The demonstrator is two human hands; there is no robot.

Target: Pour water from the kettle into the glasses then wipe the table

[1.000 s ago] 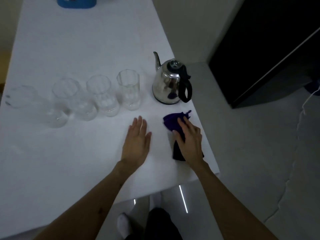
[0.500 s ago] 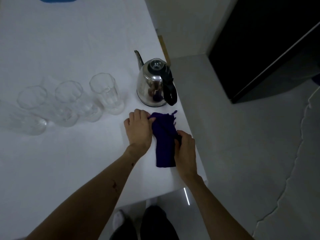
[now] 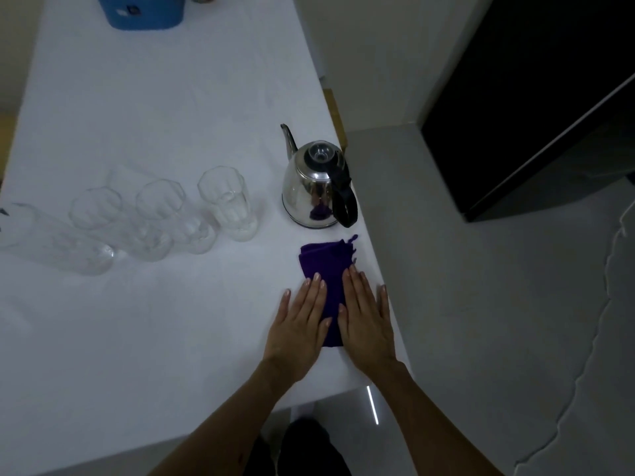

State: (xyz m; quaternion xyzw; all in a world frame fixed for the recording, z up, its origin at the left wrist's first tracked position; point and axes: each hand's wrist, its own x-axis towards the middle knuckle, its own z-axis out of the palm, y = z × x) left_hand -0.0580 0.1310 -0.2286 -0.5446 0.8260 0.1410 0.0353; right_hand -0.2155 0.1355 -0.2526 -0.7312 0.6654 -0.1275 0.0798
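A folded purple cloth (image 3: 323, 266) lies flat near the right edge of the white table (image 3: 154, 115). My left hand (image 3: 300, 324) and my right hand (image 3: 366, 321) rest flat on its near end, side by side, fingers stretched out. Just beyond the cloth stands a steel kettle (image 3: 314, 187) with a black handle, spout pointing away. Several clear glasses (image 3: 226, 204) stand in a row to the left of the kettle.
A blue container (image 3: 144, 12) sits at the far end of the table. The table's right edge runs right beside the cloth and kettle, with grey floor (image 3: 481, 304) beyond. A dark cabinet (image 3: 549, 80) stands at the upper right.
Both hands were pinching and folding the cloth; they now lie flat on top of it. The cloth is smoothed into a neat strip.
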